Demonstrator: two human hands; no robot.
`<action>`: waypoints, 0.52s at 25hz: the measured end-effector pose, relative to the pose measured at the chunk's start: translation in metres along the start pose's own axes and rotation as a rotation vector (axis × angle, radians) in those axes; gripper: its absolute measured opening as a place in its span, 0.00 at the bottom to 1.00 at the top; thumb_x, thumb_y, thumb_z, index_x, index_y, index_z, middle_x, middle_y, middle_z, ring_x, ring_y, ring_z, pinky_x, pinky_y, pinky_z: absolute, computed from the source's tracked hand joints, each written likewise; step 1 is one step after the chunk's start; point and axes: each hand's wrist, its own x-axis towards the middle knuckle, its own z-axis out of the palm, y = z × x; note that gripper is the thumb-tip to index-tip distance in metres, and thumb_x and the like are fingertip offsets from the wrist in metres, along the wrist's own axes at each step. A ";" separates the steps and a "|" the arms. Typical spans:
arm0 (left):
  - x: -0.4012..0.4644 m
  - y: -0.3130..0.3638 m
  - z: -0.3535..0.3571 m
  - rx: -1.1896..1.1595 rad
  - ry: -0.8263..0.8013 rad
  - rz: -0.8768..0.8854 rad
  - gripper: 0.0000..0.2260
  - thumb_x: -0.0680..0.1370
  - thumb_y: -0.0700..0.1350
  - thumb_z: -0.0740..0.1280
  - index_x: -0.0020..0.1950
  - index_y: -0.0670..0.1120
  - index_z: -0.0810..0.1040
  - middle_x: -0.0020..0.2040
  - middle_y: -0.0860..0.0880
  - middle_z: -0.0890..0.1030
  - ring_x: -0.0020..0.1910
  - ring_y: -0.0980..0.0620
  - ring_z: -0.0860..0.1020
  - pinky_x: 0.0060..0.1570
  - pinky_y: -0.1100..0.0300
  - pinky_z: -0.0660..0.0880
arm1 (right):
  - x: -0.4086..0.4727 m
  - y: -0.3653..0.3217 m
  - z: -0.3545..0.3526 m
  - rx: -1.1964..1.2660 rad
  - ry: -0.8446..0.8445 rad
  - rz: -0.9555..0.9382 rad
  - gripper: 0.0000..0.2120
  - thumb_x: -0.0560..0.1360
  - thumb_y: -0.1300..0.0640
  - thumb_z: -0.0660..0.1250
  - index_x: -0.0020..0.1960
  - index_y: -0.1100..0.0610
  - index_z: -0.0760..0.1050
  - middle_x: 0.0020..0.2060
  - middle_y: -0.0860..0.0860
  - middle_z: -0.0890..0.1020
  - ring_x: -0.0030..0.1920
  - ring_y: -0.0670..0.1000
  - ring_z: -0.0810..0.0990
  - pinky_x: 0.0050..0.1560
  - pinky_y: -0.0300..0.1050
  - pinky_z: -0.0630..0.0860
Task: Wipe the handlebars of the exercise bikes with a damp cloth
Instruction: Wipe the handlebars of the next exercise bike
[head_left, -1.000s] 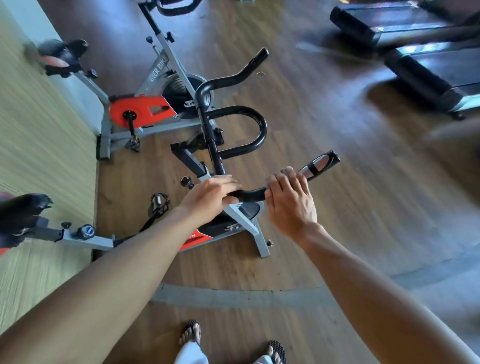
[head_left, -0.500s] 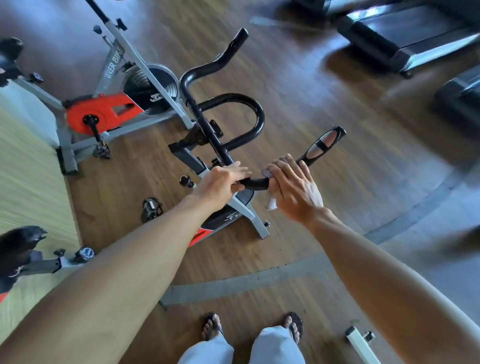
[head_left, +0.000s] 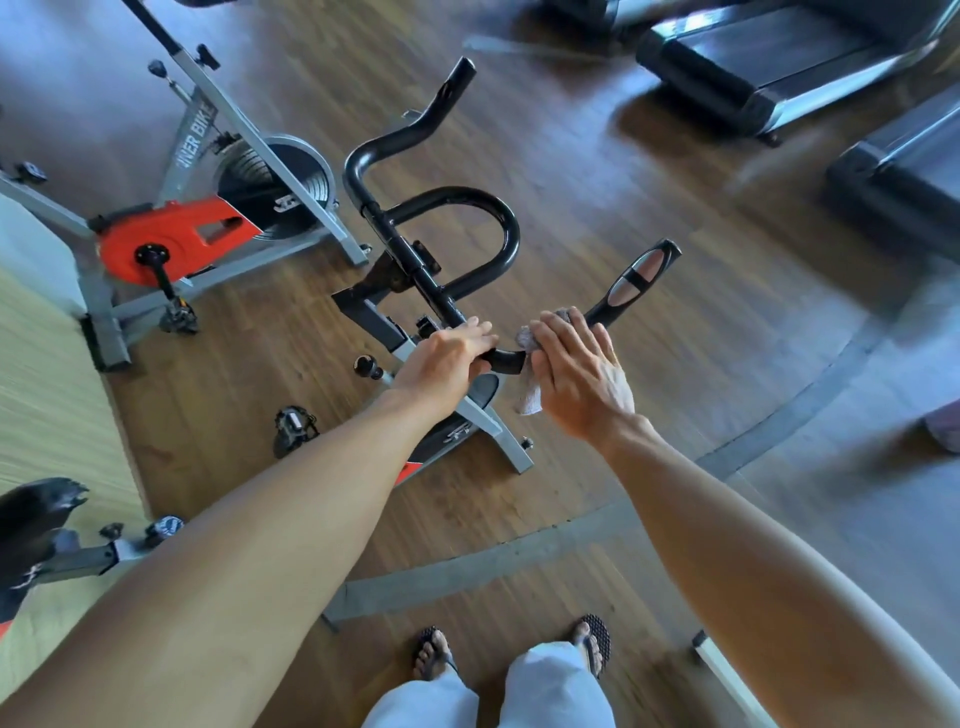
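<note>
The black handlebar (head_left: 457, 208) of the near exercise bike rises in front of me, with a loop in the middle and a right grip (head_left: 636, 278) carrying silver sensor pads. My left hand (head_left: 447, 358) is closed around the bar's near bend. My right hand (head_left: 576, 369) presses a grey-white cloth (head_left: 529, 397) onto the bar just right of it. The cloth wraps the bar and hangs below my palm.
A second grey and red exercise bike (head_left: 208, 208) stands at the left by the wall. This bike's saddle (head_left: 36, 512) is at the lower left. Two treadmills (head_left: 779, 62) lie at the upper right. A white frame piece (head_left: 722, 670) sits by my right foot.
My right hand has slid along the bar toward the right grip, and more of the cloth now shows under it. My left hand keeps its hold. The view has tilted down.
</note>
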 end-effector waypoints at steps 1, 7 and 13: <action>-0.001 0.000 0.000 0.010 -0.001 0.000 0.19 0.77 0.34 0.68 0.68 0.39 0.74 0.70 0.40 0.73 0.73 0.45 0.68 0.72 0.50 0.66 | -0.002 -0.009 0.003 0.015 0.021 0.055 0.23 0.83 0.48 0.48 0.71 0.57 0.70 0.71 0.53 0.71 0.77 0.58 0.60 0.76 0.56 0.56; 0.000 -0.005 -0.002 -0.033 0.020 -0.041 0.21 0.77 0.36 0.69 0.70 0.40 0.72 0.71 0.41 0.72 0.74 0.47 0.67 0.73 0.57 0.63 | -0.011 -0.036 0.017 -0.020 0.045 -0.005 0.22 0.83 0.49 0.51 0.71 0.58 0.69 0.69 0.55 0.74 0.74 0.61 0.64 0.76 0.59 0.61; 0.001 -0.003 -0.001 -0.057 0.038 -0.070 0.21 0.77 0.35 0.69 0.69 0.40 0.73 0.70 0.42 0.73 0.74 0.48 0.67 0.73 0.56 0.64 | -0.008 -0.054 0.023 -0.022 0.089 0.120 0.18 0.81 0.54 0.59 0.68 0.60 0.71 0.67 0.56 0.74 0.74 0.63 0.63 0.74 0.59 0.60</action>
